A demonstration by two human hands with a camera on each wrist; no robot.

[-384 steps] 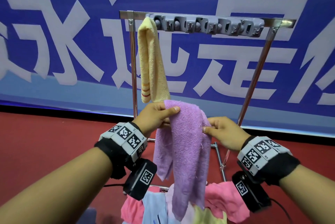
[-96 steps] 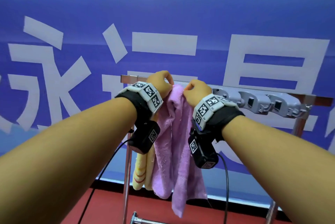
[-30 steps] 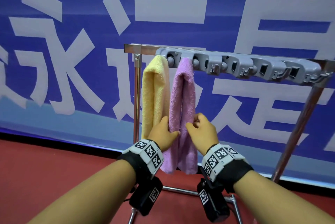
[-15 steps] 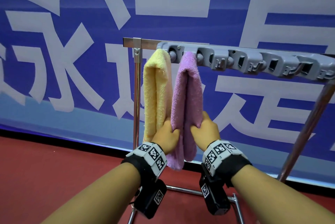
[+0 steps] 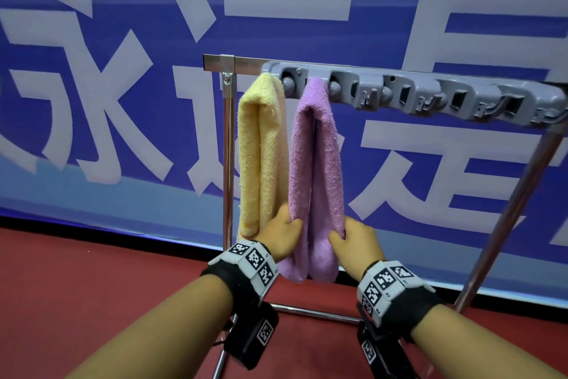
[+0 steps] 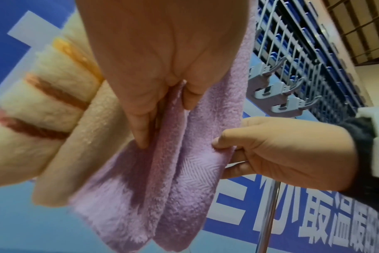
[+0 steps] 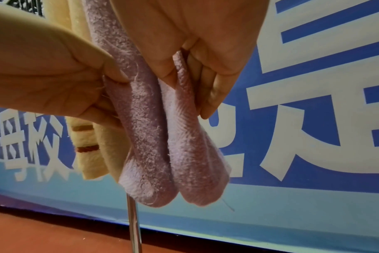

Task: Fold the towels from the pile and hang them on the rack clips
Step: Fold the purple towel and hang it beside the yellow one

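Folded purple terry towel (image 5: pixel 316 169) hung mid-frame from second clip of the grey plastic clip rail (image 5: pixel 430 96), beside the folded yellow towel (image 5: pixel 259 148); left hand (image 5: pixel 281 235) and right hand (image 5: pixel 353 243) each pinched a lower fold, probably tugging it straight.

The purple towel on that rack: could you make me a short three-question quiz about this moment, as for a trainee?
1. True or false: the purple towel hangs on the clip strip, right of the yellow towel.
2. What does the left hand grip? A) yellow towel B) purple towel C) rack pole
3. Fill in: the right hand pinches the purple towel near its ____ end.

Key: 1 true; 2 B; 3 lower
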